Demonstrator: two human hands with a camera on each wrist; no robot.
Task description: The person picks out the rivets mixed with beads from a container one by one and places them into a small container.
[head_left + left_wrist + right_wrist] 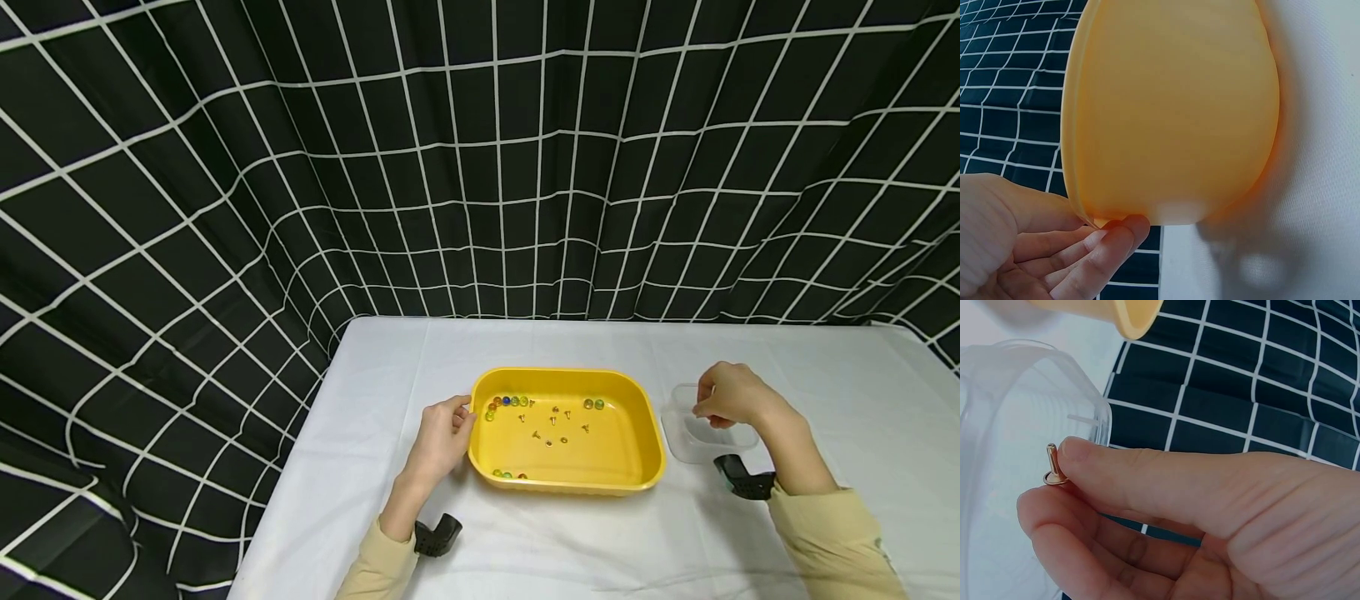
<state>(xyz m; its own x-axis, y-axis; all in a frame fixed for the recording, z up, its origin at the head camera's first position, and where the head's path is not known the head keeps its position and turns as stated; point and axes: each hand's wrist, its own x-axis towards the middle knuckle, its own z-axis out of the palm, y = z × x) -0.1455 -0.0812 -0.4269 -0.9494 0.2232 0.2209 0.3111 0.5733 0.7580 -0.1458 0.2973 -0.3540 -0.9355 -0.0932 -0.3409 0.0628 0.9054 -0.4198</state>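
Gold rivet (1054, 461) is pinched by the right hand (735, 396), yellow tray (607, 454) by the left hand (440, 435)

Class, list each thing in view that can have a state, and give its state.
Yellow tray: open-topped, loaded
Marbles: lying in groups inside the tray
Loose gold studs: scattered on the tray's floor
Left hand: pinching the tray's rim
Clear container: open-topped
Held gold stud: pinched above the container
Right hand: pinching that stud
Curtain: hanging in folds
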